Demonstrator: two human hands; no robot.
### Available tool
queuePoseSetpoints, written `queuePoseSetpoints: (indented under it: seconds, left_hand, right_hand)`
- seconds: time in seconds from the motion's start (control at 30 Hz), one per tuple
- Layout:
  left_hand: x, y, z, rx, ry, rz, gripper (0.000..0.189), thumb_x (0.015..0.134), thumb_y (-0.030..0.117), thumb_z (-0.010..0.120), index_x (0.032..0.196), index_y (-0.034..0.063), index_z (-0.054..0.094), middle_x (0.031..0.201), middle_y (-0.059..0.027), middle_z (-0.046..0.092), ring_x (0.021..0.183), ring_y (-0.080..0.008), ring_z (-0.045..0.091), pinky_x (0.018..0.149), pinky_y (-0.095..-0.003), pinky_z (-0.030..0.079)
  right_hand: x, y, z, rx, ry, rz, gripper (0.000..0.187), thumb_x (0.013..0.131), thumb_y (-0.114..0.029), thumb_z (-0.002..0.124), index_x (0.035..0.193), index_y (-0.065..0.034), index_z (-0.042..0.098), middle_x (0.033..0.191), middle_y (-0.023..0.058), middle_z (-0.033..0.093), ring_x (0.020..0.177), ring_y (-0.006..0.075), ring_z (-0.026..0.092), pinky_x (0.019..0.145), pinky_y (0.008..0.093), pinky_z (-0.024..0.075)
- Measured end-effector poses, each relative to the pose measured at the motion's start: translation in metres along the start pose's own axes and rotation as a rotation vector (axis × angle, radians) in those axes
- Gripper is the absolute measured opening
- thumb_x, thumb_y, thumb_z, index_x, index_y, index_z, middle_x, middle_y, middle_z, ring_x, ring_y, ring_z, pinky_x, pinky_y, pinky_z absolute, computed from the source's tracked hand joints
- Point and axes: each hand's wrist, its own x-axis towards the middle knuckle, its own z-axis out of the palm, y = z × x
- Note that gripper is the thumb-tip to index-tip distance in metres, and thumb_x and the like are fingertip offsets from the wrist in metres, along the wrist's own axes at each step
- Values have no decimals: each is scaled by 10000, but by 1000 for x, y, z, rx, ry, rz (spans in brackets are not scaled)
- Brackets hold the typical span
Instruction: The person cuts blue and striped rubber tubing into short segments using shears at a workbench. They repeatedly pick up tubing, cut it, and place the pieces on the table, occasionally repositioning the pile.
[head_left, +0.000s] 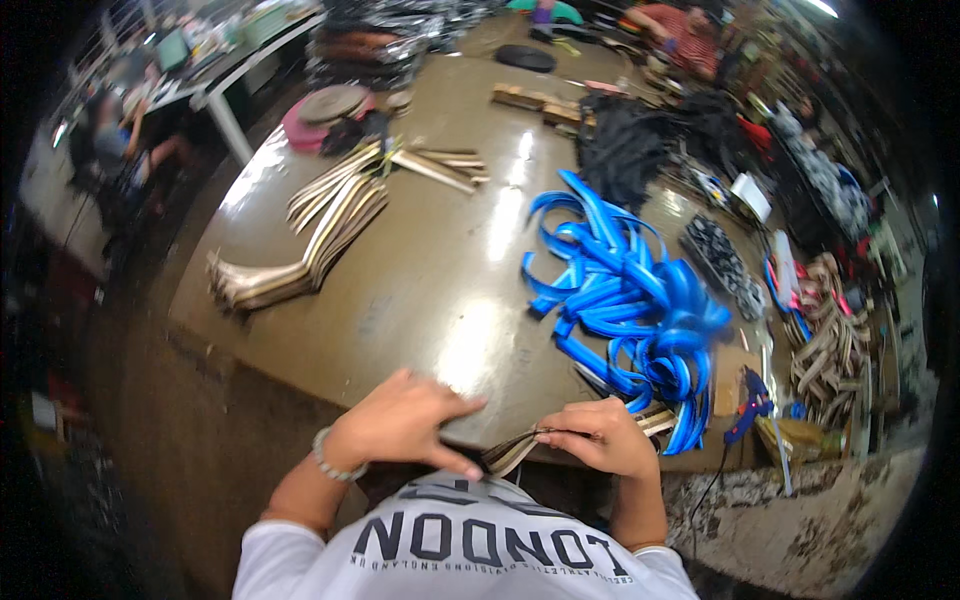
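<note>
My right hand (600, 435) pinches a dark-and-cream striped strap (517, 451) near the table's front edge, close to my shirt. The strap's lower part is bent, and its far end behind the hand is hard to follow. My left hand (409, 424) is spread beside it, thumb and fingers apart, holding nothing. Just beyond my right hand lies a tangled heap of blue straps (615, 277), partly blurred on its right side. A short piece of striped strap (654, 418) shows between my right hand and the heap.
A stack of striped straps (322, 255) lies on the table (420, 315) at left. A blue glue gun (750, 409) with a cord sits at the right edge. Black fabric (622, 142) and wooden blocks (544, 105) lie farther back. Other people sit at far left and far right.
</note>
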Motion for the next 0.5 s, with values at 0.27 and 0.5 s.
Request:
queuePoseSetpoints:
  seconds: [0.27, 0.5]
  left_hand:
    - [46, 20, 29, -1203, -374, 188, 496, 1035, 393, 365, 1342, 8, 423, 704, -23, 481, 592, -108, 477, 571, -254, 446]
    - [-18, -19, -20, -1042, -227, -58, 520, 1033, 477, 286, 1222, 53, 520, 687, 18, 395, 585, -101, 454, 586, -253, 461]
  right_hand:
    - [24, -14, 8, 90, -5, 63, 196, 822, -107, 695, 997, -18, 692, 858, 172, 690, 729, 269, 687, 656, 314, 524]
    - [41, -8, -14, 141, -247, 465, 243, 894, -195, 661, 1072, -31, 684, 745, 74, 686, 562, 124, 635, 566, 266, 509]
